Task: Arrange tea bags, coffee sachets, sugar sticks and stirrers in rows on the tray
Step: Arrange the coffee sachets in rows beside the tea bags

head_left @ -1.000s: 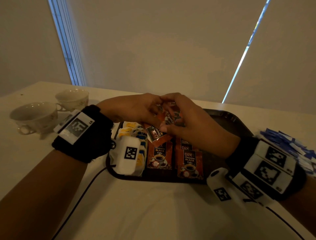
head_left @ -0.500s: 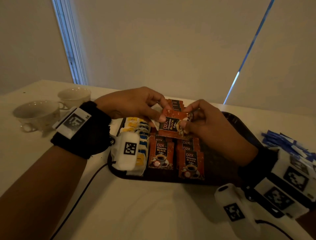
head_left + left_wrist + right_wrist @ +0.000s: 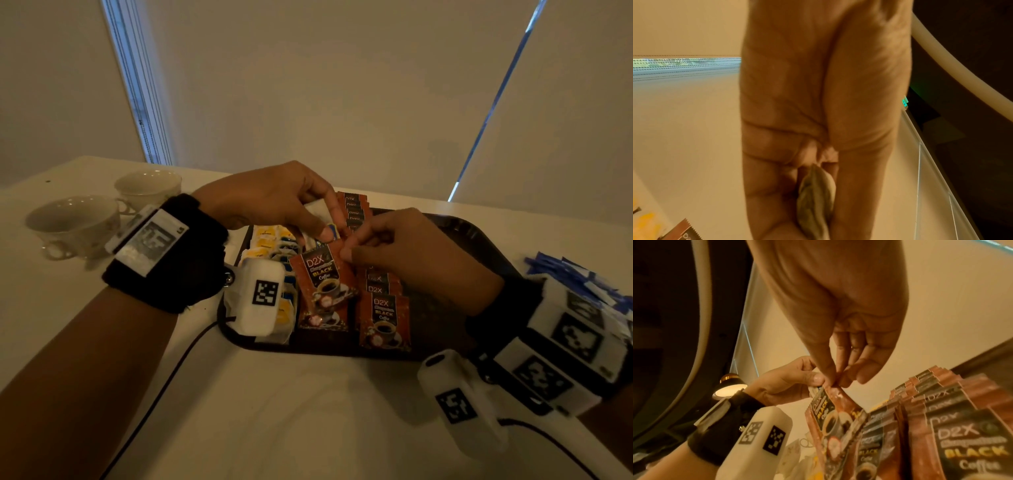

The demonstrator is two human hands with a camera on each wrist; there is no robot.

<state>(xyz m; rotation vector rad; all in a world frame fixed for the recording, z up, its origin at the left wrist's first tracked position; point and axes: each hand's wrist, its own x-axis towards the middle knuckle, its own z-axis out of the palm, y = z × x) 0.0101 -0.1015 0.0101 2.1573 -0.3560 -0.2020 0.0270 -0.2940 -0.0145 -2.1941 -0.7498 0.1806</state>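
Sachet [image 3: 323,277] pinched between both hands [image 3: 342,240]

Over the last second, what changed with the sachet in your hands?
The coffee sachet swung from lying flat to hanging upright, pinched at its top edge by left hand and right hand. Rows on the tray, cups and blue sticks stayed put.

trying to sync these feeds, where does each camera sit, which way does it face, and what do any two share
Head: on the head, looking down at the tray; both forearms, left hand, right hand.
Left wrist: under the left hand, looking along its palm; a tea bag between the fingers.
Right wrist: under the right hand, looking along the fingers, left hand beyond.
Shared: head and right wrist show the held coffee sachet.
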